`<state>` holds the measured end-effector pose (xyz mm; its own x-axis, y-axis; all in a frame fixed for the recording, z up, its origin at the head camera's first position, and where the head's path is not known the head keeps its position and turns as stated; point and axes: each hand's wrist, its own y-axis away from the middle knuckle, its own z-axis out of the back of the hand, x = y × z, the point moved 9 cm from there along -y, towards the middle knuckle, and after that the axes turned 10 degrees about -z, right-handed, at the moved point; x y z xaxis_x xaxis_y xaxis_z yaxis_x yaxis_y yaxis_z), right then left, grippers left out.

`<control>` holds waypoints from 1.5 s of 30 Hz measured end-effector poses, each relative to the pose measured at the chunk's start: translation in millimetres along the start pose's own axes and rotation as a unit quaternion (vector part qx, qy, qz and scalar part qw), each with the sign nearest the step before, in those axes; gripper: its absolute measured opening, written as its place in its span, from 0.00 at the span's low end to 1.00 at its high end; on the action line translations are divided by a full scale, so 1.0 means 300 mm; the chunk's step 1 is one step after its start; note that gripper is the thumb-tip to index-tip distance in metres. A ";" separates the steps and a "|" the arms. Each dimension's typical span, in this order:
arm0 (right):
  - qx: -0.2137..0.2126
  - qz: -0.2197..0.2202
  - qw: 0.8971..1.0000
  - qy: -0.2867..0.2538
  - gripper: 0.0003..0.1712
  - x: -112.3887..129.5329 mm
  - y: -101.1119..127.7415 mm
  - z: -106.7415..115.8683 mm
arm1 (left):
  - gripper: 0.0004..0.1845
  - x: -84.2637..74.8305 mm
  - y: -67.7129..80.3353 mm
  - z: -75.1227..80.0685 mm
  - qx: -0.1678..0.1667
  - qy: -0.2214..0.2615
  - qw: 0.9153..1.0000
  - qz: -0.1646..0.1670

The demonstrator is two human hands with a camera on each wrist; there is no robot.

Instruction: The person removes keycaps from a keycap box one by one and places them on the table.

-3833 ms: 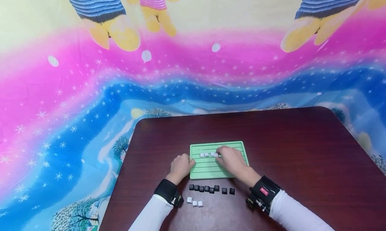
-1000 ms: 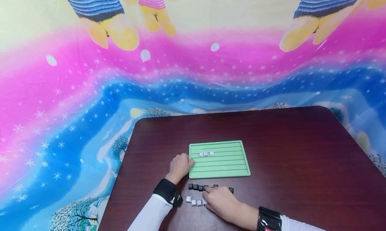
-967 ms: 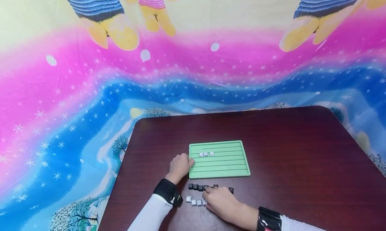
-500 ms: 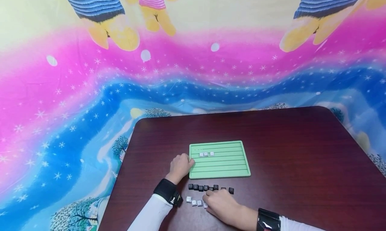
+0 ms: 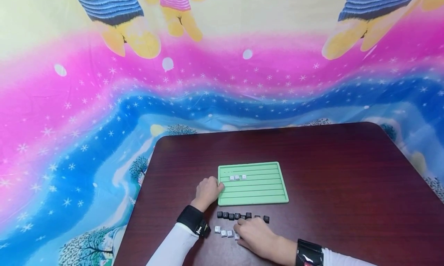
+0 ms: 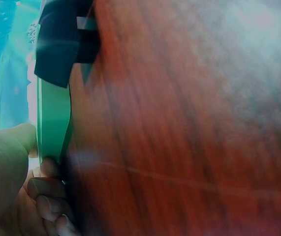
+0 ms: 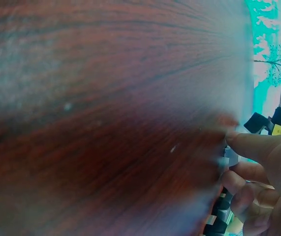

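Note:
My left hand point(image 5: 207, 192) grips the left rim of a light green ridged tray point(image 5: 256, 196), thumb and curled fingers about its edge in the left wrist view. On the tray, three white keycaps point(image 5: 237, 177) sit in one row, with a gap before the rightmost. My right hand point(image 5: 258, 237) is down at the table, pinching a white keycap point(image 5: 237, 236) between thumb and fingers at the right end of a row of white keycaps point(image 5: 223, 233). Part of that keycap is hidden by the fingers; a little of it shows in the right wrist view.
Between tray and white row lies a line of several black keycaps point(image 5: 231, 216), some partly covered by my right hand. The dark red-brown table point(image 5: 333, 181) reaches back to a colourful printed cloth point(image 5: 222, 85). Both wrists wear black straps with cameras.
My right hand has come from the tray toward me, bringing a white keycap to the right end of the table's white row. In the last second it barely shifts. My left hand stays put.

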<state>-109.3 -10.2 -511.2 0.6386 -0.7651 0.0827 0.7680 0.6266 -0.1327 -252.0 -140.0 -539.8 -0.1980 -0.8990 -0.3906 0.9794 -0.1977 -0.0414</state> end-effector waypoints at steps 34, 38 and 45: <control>-0.049 -0.053 0.995 -0.062 0.11 -0.121 -0.099 0.096 | 0.29 0.005 -0.002 -0.007 0.006 -0.006 1.000 0.009; -0.055 -0.074 0.994 -0.065 0.11 -0.162 -0.121 0.088 | 0.29 0.004 -0.001 -0.006 0.005 -0.002 1.000 0.008; -0.063 -0.099 0.990 -0.073 0.11 -0.217 -0.154 0.085 | 0.28 0.004 -0.004 -0.001 0.003 0.001 1.000 0.008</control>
<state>-185.1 14.5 -485.4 0.4841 -0.8357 0.2593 0.8720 0.4363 -0.2219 -253.5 -140.8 -540.7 -0.1823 -0.9014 -0.3927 0.9822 -0.1855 -0.0303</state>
